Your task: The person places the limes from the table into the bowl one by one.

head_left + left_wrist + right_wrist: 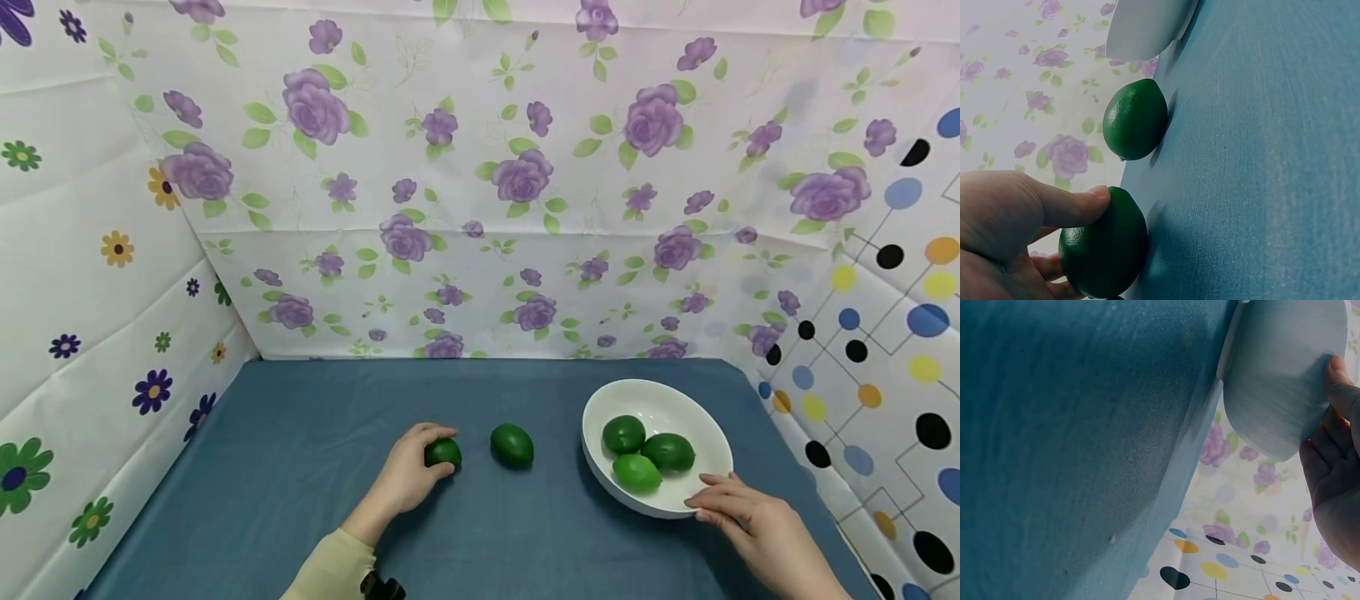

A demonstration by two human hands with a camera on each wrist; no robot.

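Observation:
My left hand (411, 468) holds a dark green lime (442, 452) between thumb and fingers, low over the blue cloth. The left wrist view shows the thumb lying across this lime (1105, 247). To its right, a second dark green lime (512, 446) rests on the cloth, apart from the hand. A white bowl (708, 425) stands further right with two dark green limes and one lighter lime (636, 473) inside. At the bowl's near right rim, my right hand (757, 521) grips the edge. In the right wrist view the thumb (1338, 378) touches the bowl's outer wall.
A blue cloth (300, 467) covers the table. Behind it hangs a white sheet (465, 275) with purple roses. Patterned sheets also close off the left and right sides, the right one (885, 350) close beside the bowl. A black band (382, 586) circles the left wrist.

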